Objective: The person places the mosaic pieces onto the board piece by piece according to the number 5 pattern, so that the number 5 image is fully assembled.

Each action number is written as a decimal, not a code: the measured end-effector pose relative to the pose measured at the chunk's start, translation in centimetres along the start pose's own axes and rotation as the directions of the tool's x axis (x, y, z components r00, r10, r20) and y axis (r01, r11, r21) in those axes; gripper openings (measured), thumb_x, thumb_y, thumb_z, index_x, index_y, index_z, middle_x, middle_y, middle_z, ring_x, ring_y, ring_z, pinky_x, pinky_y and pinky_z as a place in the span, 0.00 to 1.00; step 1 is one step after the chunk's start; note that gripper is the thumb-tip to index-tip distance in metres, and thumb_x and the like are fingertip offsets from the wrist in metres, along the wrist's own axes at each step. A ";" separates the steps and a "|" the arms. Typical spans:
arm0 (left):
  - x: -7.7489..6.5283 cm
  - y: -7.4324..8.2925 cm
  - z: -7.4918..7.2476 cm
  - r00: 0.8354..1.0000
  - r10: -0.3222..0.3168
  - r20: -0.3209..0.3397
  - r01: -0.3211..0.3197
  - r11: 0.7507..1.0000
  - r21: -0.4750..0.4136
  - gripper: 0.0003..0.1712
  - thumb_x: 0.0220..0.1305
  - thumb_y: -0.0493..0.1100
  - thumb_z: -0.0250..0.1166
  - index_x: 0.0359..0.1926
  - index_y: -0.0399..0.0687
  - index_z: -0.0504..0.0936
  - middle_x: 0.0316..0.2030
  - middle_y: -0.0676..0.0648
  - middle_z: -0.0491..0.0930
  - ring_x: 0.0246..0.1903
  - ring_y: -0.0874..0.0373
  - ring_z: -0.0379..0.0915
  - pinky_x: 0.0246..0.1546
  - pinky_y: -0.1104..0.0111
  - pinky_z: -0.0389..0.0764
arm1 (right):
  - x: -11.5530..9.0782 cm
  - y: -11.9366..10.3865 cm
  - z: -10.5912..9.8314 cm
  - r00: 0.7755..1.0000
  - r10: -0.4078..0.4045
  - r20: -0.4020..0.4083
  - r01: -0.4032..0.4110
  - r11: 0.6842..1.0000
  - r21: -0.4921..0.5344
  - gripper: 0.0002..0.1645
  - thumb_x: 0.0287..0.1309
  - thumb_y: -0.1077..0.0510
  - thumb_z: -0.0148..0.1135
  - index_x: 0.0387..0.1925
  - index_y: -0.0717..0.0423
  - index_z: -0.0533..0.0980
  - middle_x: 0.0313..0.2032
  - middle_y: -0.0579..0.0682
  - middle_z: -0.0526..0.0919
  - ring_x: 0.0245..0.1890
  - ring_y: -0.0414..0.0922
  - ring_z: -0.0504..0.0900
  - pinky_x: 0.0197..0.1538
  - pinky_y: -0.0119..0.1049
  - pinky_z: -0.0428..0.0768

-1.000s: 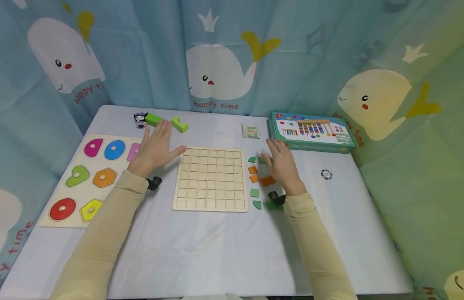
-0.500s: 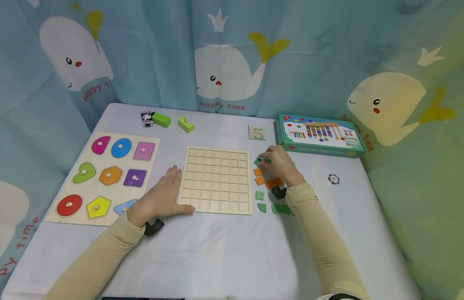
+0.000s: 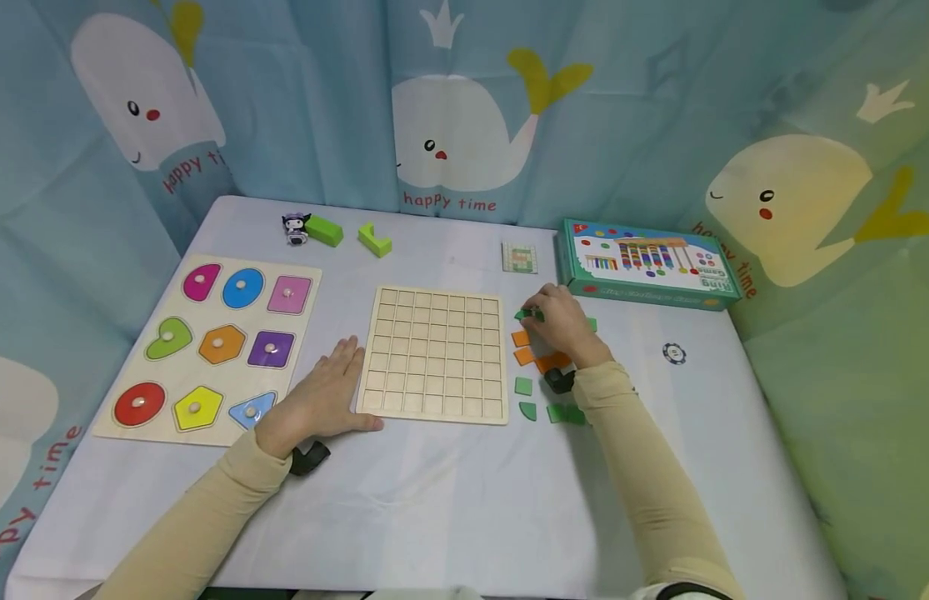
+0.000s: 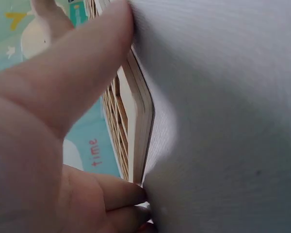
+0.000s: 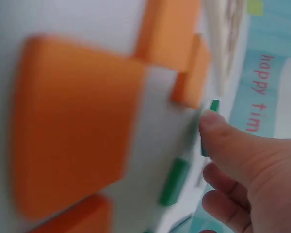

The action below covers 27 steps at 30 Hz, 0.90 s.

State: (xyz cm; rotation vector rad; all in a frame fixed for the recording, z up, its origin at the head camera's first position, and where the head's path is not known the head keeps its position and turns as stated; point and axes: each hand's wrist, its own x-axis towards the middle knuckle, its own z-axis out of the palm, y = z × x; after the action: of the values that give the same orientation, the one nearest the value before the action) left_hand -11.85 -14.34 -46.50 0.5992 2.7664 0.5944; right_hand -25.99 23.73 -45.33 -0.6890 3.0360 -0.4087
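A wooden grid board (image 3: 434,354) lies flat in the middle of the table. My left hand (image 3: 325,396) rests at its near left corner, fingers straight along the left side and thumb stretched along the near edge; the left wrist view shows that corner (image 4: 140,111) between thumb and fingers. Right of the board, my right hand (image 3: 560,323) pinches a small green tile (image 5: 214,105) between thumb and fingers, with part of the tile hidden by the thumb. Under and beside that hand lie orange tiles (image 3: 523,357) and green tiles (image 3: 523,386), including a green quarter-round tile (image 3: 528,411).
A shape puzzle board (image 3: 232,283) with knobbed pieces lies at the left. Along the back are a small figurine (image 3: 295,229), a green block (image 3: 325,231), a notched green block (image 3: 375,241), a patterned card (image 3: 520,257) and a boxed game (image 3: 651,265). A round chip (image 3: 674,353) lies right.
Both hands were raised and spread. The left came down toward me to the board's near left corner; the right lowered to the tiles, and its fingers closed on a green tile.
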 end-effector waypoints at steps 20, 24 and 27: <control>-0.4 -0.3 0.5 1.000 -0.008 -0.022 0.007 0.999 -0.035 0.66 0.52 0.63 0.73 0.71 0.22 0.48 0.73 0.28 0.41 0.72 0.36 0.35 0.66 0.41 0.46 | 5.4 -12.3 3.0 0.988 -0.112 0.109 0.083 0.967 0.242 0.15 0.61 0.55 0.67 0.47 0.60 0.82 0.43 0.51 0.81 0.44 0.47 0.76 0.48 0.38 0.75; -0.2 -0.4 0.6 1.000 -0.009 -0.024 0.009 0.999 -0.032 0.66 0.52 0.63 0.72 0.71 0.23 0.48 0.73 0.28 0.41 0.72 0.36 0.35 0.67 0.41 0.46 | 6.1 -12.9 3.8 0.988 -0.115 0.103 0.090 0.971 0.219 0.15 0.61 0.55 0.67 0.46 0.59 0.82 0.42 0.50 0.80 0.44 0.47 0.75 0.48 0.37 0.75; -0.1 -0.5 0.6 1.000 -0.009 -0.023 0.008 0.999 -0.032 0.66 0.52 0.64 0.72 0.71 0.23 0.48 0.73 0.29 0.41 0.72 0.36 0.35 0.67 0.42 0.46 | 6.4 -13.0 3.9 0.988 -0.120 0.095 0.097 0.972 0.214 0.14 0.61 0.56 0.68 0.45 0.59 0.83 0.41 0.51 0.79 0.43 0.47 0.75 0.47 0.37 0.74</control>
State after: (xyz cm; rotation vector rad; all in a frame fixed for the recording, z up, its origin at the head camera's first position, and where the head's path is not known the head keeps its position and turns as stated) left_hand -11.73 -14.55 -47.22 0.5763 2.7744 0.6465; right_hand -26.02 8.70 -45.48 -0.8351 2.8093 -0.6582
